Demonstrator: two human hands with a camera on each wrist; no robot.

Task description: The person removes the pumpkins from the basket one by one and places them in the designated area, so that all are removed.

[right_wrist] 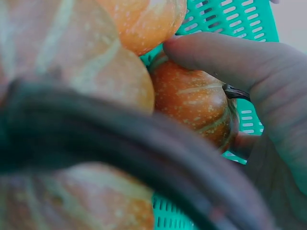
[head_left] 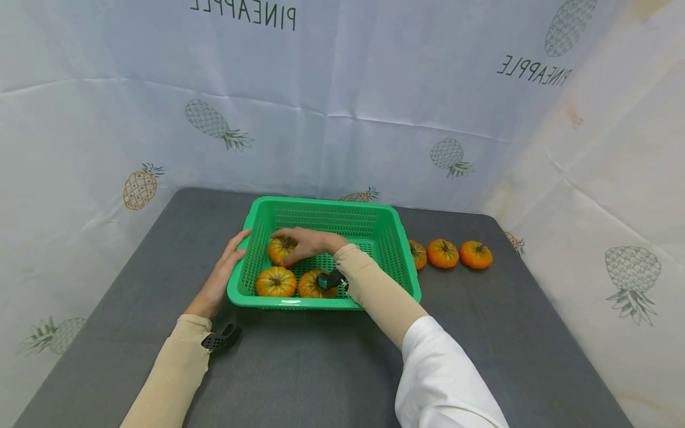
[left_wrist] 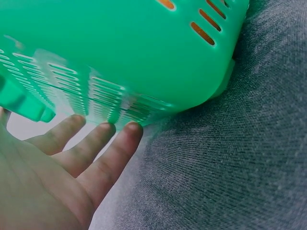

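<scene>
A green plastic basket (head_left: pixel 408 261) with slotted walls stands on the table. Inside its back left part, my right hand (head_left: pixel 310 242) grips a small orange pumpkin (right_wrist: pixel 196 98), thumb on one side and a finger on the other. Two more pumpkins lie along the basket's front wall, a left one (head_left: pixel 275 282) and a right one (head_left: pixel 310 286) partly covered by the wrist strap. My left hand (head_left: pixel 222 278) is at the basket's left side; in the left wrist view its extended fingers (left_wrist: pixel 110 163) touch the slotted wall.
To the right of the basket three more pumpkins stand in a row on the dark grey table (head_left: pixel 299 368): one (head_left: pixel 418 255) partly behind the rim, a middle one (head_left: pixel 443 254) and an outer one (head_left: pixel 475 255). A pineapple-print cloth (head_left: pixel 321 77) hangs behind and at both sides.
</scene>
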